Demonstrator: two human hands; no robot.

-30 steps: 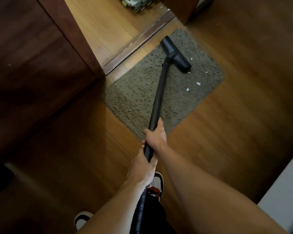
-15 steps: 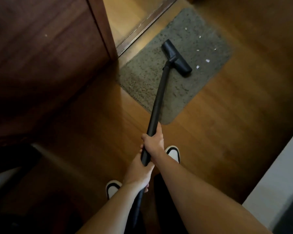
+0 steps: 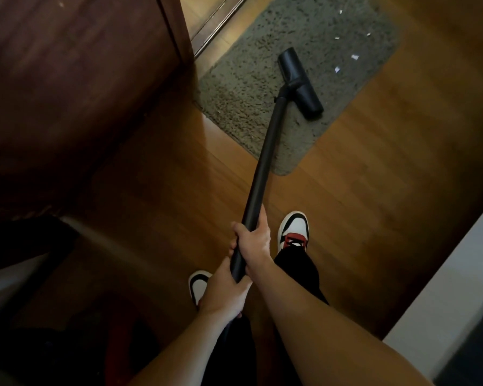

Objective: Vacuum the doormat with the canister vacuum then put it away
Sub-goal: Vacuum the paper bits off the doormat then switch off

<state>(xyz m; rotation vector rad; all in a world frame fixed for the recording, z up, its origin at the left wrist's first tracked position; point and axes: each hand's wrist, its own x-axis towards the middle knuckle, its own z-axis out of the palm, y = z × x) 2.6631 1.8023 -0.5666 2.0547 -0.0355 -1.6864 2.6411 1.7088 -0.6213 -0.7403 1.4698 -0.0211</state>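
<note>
On wood floor (image 3: pixel 374 176), nozzle (image 3: pixel 300 79) rests on doormat (image 3: pixel 248 79) — left hand (image 3: pixel 223 291), right hand (image 3: pixel 253 240) grip wand (image 3: pixel 262 168).

The wooden floor (image 3: pixel 374 190) runs in warm brown boards across the room, glossy where the light falls on it and darker toward the edges. On the left stands a tall dark wood panel (image 3: pixel 81 93), and just past its edge a metal track (image 3: pixel 215 26) crosses the floor at a slant, with paler boards (image 3: pixel 198 9) beyond it. A white surface (image 3: pixel 457 288) cuts across the lower right corner, while in the dim lower left lie a pale band (image 3: pixel 11 277) and some dark, blurred shapes (image 3: pixel 67 344) I can't make out.
</note>
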